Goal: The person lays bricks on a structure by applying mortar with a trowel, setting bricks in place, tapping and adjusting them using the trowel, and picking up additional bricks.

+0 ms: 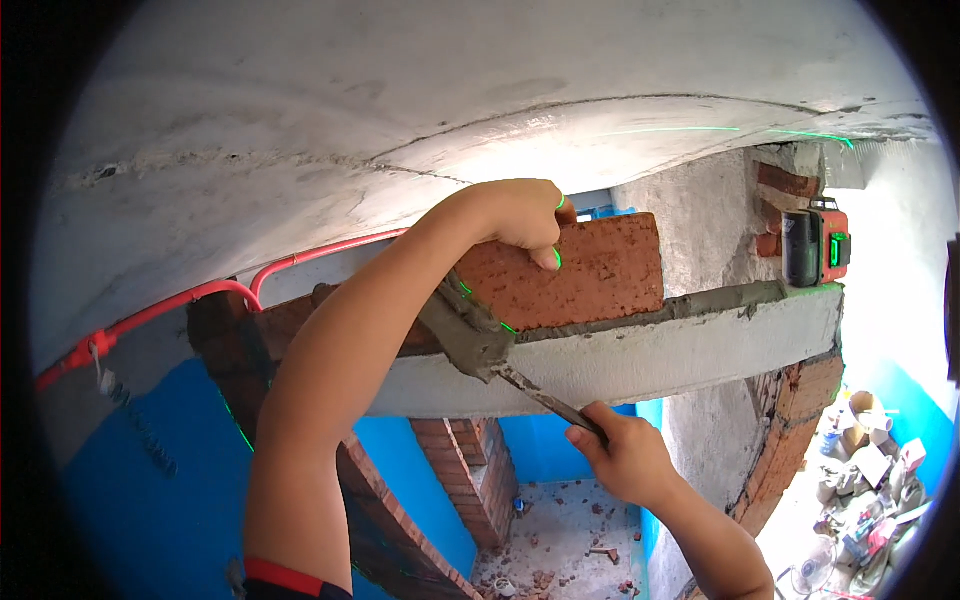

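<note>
A red-orange brick (590, 272) stands on its long edge on top of a pale concrete lintel (620, 355), along a bed of grey mortar (715, 300). My left hand (528, 222) grips the brick's upper left edge, thumb on the near face; the other fingers are partly hidden behind it. In my right hand (628, 455) is the handle of a trowel (470, 335). Its blade, coated with mortar, is at the brick's lower left end, where my left forearm covers part of it. Green laser light falls on my left fingers and the trowel.
A laser level (818, 245) sits at the lintel's right end. Close overhead is the grey ceiling (400, 90). A red pipe (190, 295) runs along the left. Far below, brick rubble (540, 580) litters the floor, and a heap of mixed items (870, 480) lies at right.
</note>
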`<move>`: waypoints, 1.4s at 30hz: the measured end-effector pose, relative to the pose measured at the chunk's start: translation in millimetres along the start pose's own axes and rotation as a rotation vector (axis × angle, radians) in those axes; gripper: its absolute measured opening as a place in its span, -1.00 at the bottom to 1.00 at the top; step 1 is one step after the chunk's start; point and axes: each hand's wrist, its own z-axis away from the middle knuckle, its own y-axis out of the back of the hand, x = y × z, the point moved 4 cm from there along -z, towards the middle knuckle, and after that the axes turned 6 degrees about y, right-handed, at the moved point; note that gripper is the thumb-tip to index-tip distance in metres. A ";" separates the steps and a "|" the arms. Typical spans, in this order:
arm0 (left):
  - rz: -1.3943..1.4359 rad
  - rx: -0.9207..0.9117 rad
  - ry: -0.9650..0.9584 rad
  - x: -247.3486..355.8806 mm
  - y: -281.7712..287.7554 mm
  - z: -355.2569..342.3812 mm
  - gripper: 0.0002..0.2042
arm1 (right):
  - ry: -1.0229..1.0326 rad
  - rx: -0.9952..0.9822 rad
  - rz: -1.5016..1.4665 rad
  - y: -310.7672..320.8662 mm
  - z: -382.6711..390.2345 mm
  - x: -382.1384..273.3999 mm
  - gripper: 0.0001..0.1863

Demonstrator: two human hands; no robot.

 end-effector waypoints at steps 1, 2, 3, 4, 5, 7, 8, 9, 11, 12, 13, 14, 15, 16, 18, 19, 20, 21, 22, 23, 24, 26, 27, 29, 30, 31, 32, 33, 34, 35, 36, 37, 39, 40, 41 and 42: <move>0.004 0.005 0.010 -0.7 -0.2 0.5 -0.30 | -0.004 0.003 0.002 0.6 2.2 1.0 -0.70; 0.008 0.008 0.019 -1.5 -0.2 0.9 -0.29 | -0.021 0.017 -0.032 1.4 6.2 3.0 -0.70; 0.008 0.005 0.014 -1.5 0.5 1.1 -0.29 | -0.038 0.031 -0.066 2.7 10.5 5.1 -0.69; -0.014 0.006 0.018 -1.9 2.0 1.7 -0.29 | -0.045 0.034 -0.066 4.6 15.0 6.3 -0.69; -0.035 0.007 0.021 -2.5 3.3 2.6 -0.28 | -0.078 0.040 -0.080 7.6 20.3 8.8 -0.71; -0.041 -0.003 -0.007 -1.0 4.4 1.3 -0.30 | -0.125 0.056 -0.090 12.3 32.8 19.3 -0.72; -0.045 -0.009 -0.030 -0.1 4.2 -1.2 -0.31 | -0.144 0.105 -0.070 16.2 42.0 27.0 -0.73; -0.045 -0.016 -0.048 -1.4 3.8 -3.4 -0.31 | -0.163 0.154 -0.048 20.7 50.8 34.3 -0.75; -0.006 -0.004 -0.049 -7.1 3.7 -4.7 -0.36 | -0.212 0.176 -0.035 29.7 69.8 44.7 -0.77; 0.060 0.013 -0.085 -11.7 4.5 -1.4 -0.37 | -0.194 0.213 0.013 34.2 78.8 47.7 -0.77; 0.128 0.032 -0.121 -15.5 5.2 3.8 -0.39 | -0.173 0.249 0.064 39.8 88.1 51.1 -0.78; 0.143 0.063 -0.128 -15.5 3.8 6.4 -0.41 | -0.181 0.266 0.085 43.9 97.8 58.7 -0.78; 0.149 0.054 -0.153 -14.1 0.3 7.6 -0.41 | -0.201 0.277 0.099 48.1 107.1 65.4 -0.78; 0.176 0.089 -0.158 -13.8 -1.0 8.7 -0.42 | -0.201 0.300 0.113 52.9 115.6 70.0 -0.78; 0.179 0.183 -0.178 -7.2 -4.8 12.1 -0.46 | -0.199 0.344 0.100 60.9 129.4 77.1 -0.79; 0.188 0.177 -0.193 -3.1 -6.6 14.2 -0.46 | -0.212 0.347 0.112 63.2 133.9 78.6 -0.79; 0.155 0.182 -0.149 -1.0 -7.4 15.4 -0.46 | -0.191 0.377 0.075 66.3 137.8 78.6 -0.80; 0.121 0.189 -0.106 -0.5 -8.8 15.5 -0.46 | -0.167 0.407 0.039 69.2 141.2 78.7 -0.80; 0.132 0.211 -0.100 -2.9 -9.8 16.8 -0.47 | -0.143 0.429 0.055 70.2 144.2 78.1 -0.81; 0.139 0.208 -0.109 -3.1 -11.5 18.1 -0.47 | -0.151 0.431 0.063 71.2 147.4 77.6 -0.81; 0.116 0.241 -0.087 -3.9 -11.8 20.1 -0.49 | -0.155 0.439 0.085 72.5 150.8 76.0 -0.81; 0.097 0.271 -0.070 -3.2 -12.0 26.2 -0.51 | -0.164 0.446 0.111 73.3 157.0 74.8 -0.81; 0.085 0.294 -0.071 -1.7 -10.2 32.8 -0.51 | -0.159 0.469 0.112 72.9 161.4 73.6 -0.81; 0.078 0.299 -0.093 -1.3 -17.7 40.1 -0.51 | -0.181 0.497 0.121 68.2 175.7 73.0 -0.80; 0.072 0.507 -0.167 -3.4 -21.4 48.3 -0.52 | -0.201 0.510 0.108 63.2 185.2 73.8 -0.79; 0.074 0.712 -0.244 -2.2 -29.4 57.2 -0.53 | -0.228 0.525 0.098 57.6 197.0 76.8 -0.78; 0.104 0.794 -0.293 2.2 -40.8 71.0 -0.56 | -0.313 0.535 0.047 46.0 214.9 87.0 -0.77; 0.149 0.866 -0.356 8.5 -56.3 84.9 -0.59 | -0.376 0.478 0.041 34.8 234.7 98.4 -0.78; 0.161 0.870 -0.436 17.1 -80.8 103.0 -0.65 | -0.438 0.441 0.038 21.8 256.4 108.2 -0.77; 0.284 0.761 -0.432 16.4 -113.4 119.1 -0.67 | -0.513 0.408 0.032 7.4 283.3 117.6 -0.76; -0.016 0.665 -0.475 12.0 -150.2 147.8 -0.66 | -0.606 0.339 0.013 -11.8 311.9 126.5 -0.72; 0.440 0.423 -0.443 7.9 -190.5 168.5 -0.64 | -0.640 0.329 0.035 -30.2 337.0 127.6 -0.69; 0.516 -0.188 -0.674 18.1 -263.7 192.0 -0.69 | -0.746 0.397 0.031 -64.0 388.9 126.0 -0.74; 0.710 -0.526 -0.531 14.8 -320.6 190.3 -0.65 | -0.873 0.382 0.087 -76.3 419.0 125.8 -0.73; 0.741 -0.658 -0.419 12.0 -389.2 191.5 -0.65 | -0.998 0.364 0.141 -90.8 451.1 119.1 -0.72; 0.938 -0.733 0.080 -4.3 -476.9 209.7 -0.62 | -1.070 0.378 0.151 -103.0 478.3 110.7 -0.72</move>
